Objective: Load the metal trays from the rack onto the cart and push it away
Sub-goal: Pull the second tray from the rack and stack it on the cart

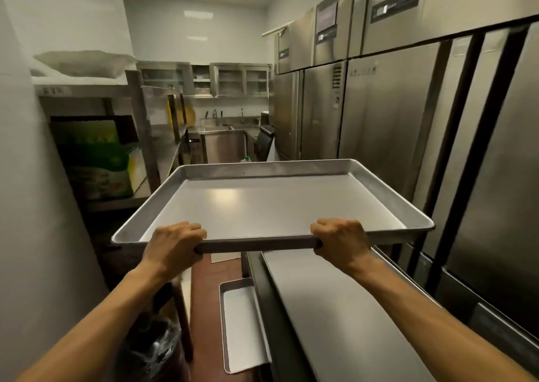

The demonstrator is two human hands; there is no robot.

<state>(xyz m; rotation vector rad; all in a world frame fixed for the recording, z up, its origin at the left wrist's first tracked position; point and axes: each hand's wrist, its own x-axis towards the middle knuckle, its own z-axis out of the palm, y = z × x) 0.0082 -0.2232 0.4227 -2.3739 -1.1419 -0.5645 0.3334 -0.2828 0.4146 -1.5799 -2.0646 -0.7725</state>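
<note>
I hold a large empty metal tray [262,203] level in front of me at about waist height. My left hand [175,243] is closed over the left part of its near rim. My right hand [339,243] is closed over the right part of the same rim. Below and to the right stands the cart [335,308], with a flat steel top surface and a dark frame edge. A second metal tray [239,323] shows on a lower level at the cart's left side, partly hidden under the top.
Tall steel refrigerators [379,113] line the right wall. A steel shelf rack [145,136] with a green box [96,160] stands on the left. A black bin bag [154,349] sits on the floor at lower left. A sink counter [224,136] closes the far end of the narrow aisle.
</note>
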